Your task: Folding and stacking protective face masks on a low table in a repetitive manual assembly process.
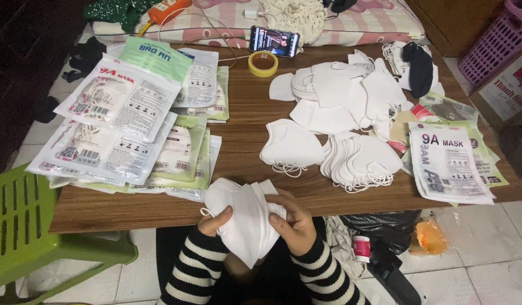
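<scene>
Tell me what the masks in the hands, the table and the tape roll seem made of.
Masks: soft matte white fabric, likely nonwoven; they fold and crease. Table: brown wood-grain top, possibly laminate, slight sheen. Tape roll: glossy yellowish plastic film, probably on a card core.

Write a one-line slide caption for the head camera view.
Both hands, left hand and right hand, grip a stack of white masks above a wooden table spread with loose masks and packets.

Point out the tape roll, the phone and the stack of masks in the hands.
tape roll (263,64): head view, on the yellow ring's near rim.
phone (274,41): head view, middle of its lit screen.
stack of masks (247,217): head view, on the white front face between left hand (214,221) and right hand (294,222).
</scene>
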